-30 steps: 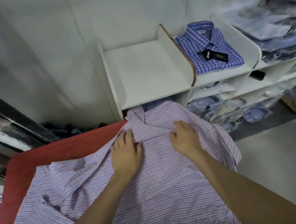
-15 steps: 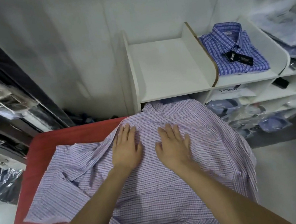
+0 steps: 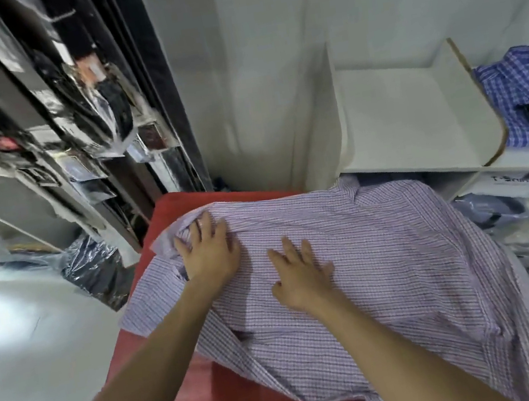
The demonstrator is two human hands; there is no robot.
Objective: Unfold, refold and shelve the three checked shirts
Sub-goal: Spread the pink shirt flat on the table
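Both hands lie on one lilac checked shirt [image 3: 385,250], a thin woven cloth of fine purple and white lines that is spread over a red table [image 3: 217,391]. The left hand [image 3: 209,254] presses near the shirt's left shoulder, its fingers slightly bent and digging into a bunched fold by the sleeve; whether they actually pinch the cloth is hard to tell. The right hand [image 3: 299,274] rests flat just beside it, fingers straight and spread, holding nothing. Both forearms reach in from the lower edge, bare. The shirt's right side droops over the table edge in soft creases. Behind stands a white shelf [image 3: 418,127] of flat boards, and in its right compartment lies a folded blue checked shirt [image 3: 524,96] with a black tag.
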